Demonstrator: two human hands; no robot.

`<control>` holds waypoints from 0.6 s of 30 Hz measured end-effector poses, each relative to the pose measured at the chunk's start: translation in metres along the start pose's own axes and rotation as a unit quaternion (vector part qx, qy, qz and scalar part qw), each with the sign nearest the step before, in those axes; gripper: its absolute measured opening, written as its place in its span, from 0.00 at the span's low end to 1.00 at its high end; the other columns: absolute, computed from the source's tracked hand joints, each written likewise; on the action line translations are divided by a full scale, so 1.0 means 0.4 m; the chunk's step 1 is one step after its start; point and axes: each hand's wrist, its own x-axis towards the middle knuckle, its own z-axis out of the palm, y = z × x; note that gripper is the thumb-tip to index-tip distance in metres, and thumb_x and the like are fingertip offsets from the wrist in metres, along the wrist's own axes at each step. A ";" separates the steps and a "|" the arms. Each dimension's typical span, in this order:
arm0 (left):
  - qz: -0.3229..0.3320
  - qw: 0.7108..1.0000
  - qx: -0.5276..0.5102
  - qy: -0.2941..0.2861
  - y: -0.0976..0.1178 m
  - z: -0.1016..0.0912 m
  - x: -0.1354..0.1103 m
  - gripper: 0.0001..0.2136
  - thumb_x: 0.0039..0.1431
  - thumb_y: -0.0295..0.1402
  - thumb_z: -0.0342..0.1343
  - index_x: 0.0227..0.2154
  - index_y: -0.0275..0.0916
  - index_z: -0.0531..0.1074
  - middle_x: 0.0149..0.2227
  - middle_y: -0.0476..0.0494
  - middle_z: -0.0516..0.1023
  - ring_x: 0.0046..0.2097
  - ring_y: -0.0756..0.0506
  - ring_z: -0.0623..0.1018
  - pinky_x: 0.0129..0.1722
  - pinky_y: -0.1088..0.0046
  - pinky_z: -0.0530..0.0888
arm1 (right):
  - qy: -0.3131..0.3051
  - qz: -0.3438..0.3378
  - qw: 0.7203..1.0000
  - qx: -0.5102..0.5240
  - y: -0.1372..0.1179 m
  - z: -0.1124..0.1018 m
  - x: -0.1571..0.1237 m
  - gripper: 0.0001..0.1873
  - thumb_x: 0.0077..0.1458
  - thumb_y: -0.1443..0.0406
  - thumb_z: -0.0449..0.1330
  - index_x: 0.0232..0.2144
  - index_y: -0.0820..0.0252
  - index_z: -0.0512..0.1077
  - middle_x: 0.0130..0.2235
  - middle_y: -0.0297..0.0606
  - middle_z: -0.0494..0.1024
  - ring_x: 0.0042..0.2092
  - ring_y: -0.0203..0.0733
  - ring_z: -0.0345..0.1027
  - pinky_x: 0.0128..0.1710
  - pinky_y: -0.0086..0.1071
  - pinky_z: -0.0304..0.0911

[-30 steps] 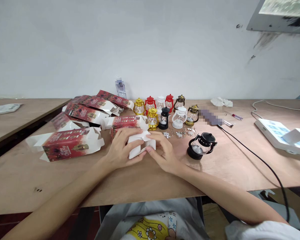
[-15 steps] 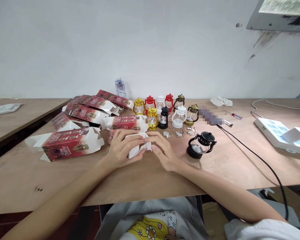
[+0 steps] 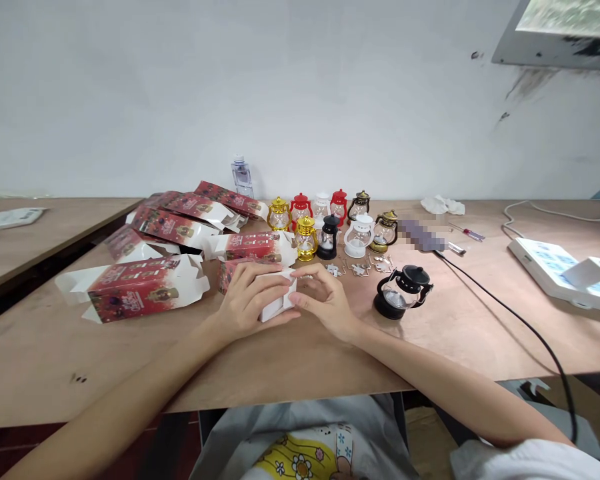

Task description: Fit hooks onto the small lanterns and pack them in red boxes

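Observation:
A small white cardboard box [image 3: 277, 307] lies on its side in front of me. My left hand [image 3: 250, 299] is wrapped over its left part, fingers across the top and thumb below. At its right end, the thumb and forefinger of my right hand [image 3: 329, 303] grip the edges of the end flaps, which sit nearly flat. Just behind my left hand are red printed boxes, one of them an open carton [image 3: 255, 247]. To the right of my right hand stands a black mini lantern [image 3: 403, 292] with a clear middle.
Several small lanterns [image 3: 359, 235] in gold, red, white, black and bronze stand behind my hands, with metal wire parts [image 3: 360, 267] before them. Open red cartons [image 3: 135, 290] pile up at left. A bottle [image 3: 242, 179], a screwdriver [image 3: 473, 234] and a power strip [image 3: 563, 270] lie farther out.
The loose flaps at the white box's right end have been folded in and now look nearly flat. My right fingers have shifted onto that end.

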 end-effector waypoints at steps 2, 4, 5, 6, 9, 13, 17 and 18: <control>0.010 1.000 0.004 0.004 -0.001 0.002 -0.002 0.19 0.49 0.39 0.65 0.42 0.43 0.64 0.36 0.45 0.78 0.42 0.42 0.79 0.39 0.63 0.73 | 0.003 -0.003 1.000 0.003 -0.001 0.001 -0.001 0.15 0.48 0.59 0.65 0.37 0.53 0.66 0.40 0.33 0.73 0.43 0.37 0.70 0.41 0.34 0.69; 0.019 1.000 0.004 0.010 -0.002 0.004 -0.005 0.21 0.48 0.39 0.66 0.42 0.41 0.64 0.37 0.43 0.78 0.42 0.42 0.78 0.38 0.63 0.73 | 0.006 -0.001 1.000 0.004 -0.001 0.004 -0.002 0.14 0.49 0.59 0.65 0.36 0.53 0.65 0.38 0.33 0.73 0.41 0.36 0.69 0.40 0.32 0.68; 0.022 1.000 0.001 0.013 -0.003 0.004 -0.005 0.21 0.47 0.39 0.66 0.42 0.41 0.64 0.38 0.42 0.77 0.42 0.42 0.78 0.38 0.63 0.73 | 0.008 0.001 1.000 0.003 -0.002 0.005 -0.002 0.14 0.49 0.59 0.64 0.36 0.53 0.64 0.37 0.32 0.72 0.40 0.36 0.69 0.39 0.32 0.68; 0.024 1.000 -0.002 0.016 -0.004 0.005 -0.006 0.22 0.47 0.39 0.67 0.42 0.41 0.64 0.38 0.42 0.77 0.41 0.42 0.78 0.38 0.63 0.74 | 0.010 0.005 1.000 0.001 -0.002 0.006 -0.002 0.14 0.49 0.59 0.64 0.35 0.53 0.64 0.37 0.32 0.72 0.40 0.36 0.69 0.39 0.32 0.68; 0.022 0.999 -0.010 0.026 -0.005 0.004 -0.006 0.22 0.48 0.40 0.66 0.42 0.41 0.63 0.40 0.42 0.75 0.42 0.42 0.78 0.37 0.63 0.75 | 0.014 0.015 1.000 -0.005 -0.002 0.007 -0.001 0.14 0.50 0.57 0.63 0.36 0.53 0.63 0.37 0.32 0.71 0.40 0.36 0.68 0.38 0.32 0.67; 0.032 0.999 -0.010 0.040 -0.002 0.002 0.000 0.21 0.48 0.38 0.66 0.41 0.40 0.63 0.39 0.42 0.74 0.41 0.42 0.78 0.36 0.63 0.76 | 0.015 0.009 1.000 0.000 0.001 0.007 -0.003 0.14 0.50 0.59 0.63 0.36 0.53 0.63 0.37 0.33 0.70 0.40 0.36 0.68 0.38 0.31 0.67; 0.042 0.998 -0.010 0.047 0.002 0.002 0.005 0.21 0.48 0.39 0.66 0.41 0.40 0.63 0.38 0.43 0.74 0.41 0.42 0.78 0.35 0.64 0.77 | 0.027 0.015 1.000 0.005 0.000 0.010 -0.004 0.13 0.50 0.61 0.63 0.36 0.54 0.63 0.36 0.32 0.70 0.38 0.35 0.67 0.37 0.30 0.66; 0.042 0.998 -0.010 0.048 0.002 0.002 0.005 0.21 0.48 0.39 0.66 0.41 0.40 0.64 0.38 0.43 0.74 0.41 0.43 0.78 0.35 0.64 0.77 | 0.028 0.017 0.999 0.006 0.000 0.011 -0.004 0.13 0.50 0.61 0.64 0.36 0.54 0.63 0.36 0.32 0.70 0.38 0.35 0.67 0.37 0.30 0.66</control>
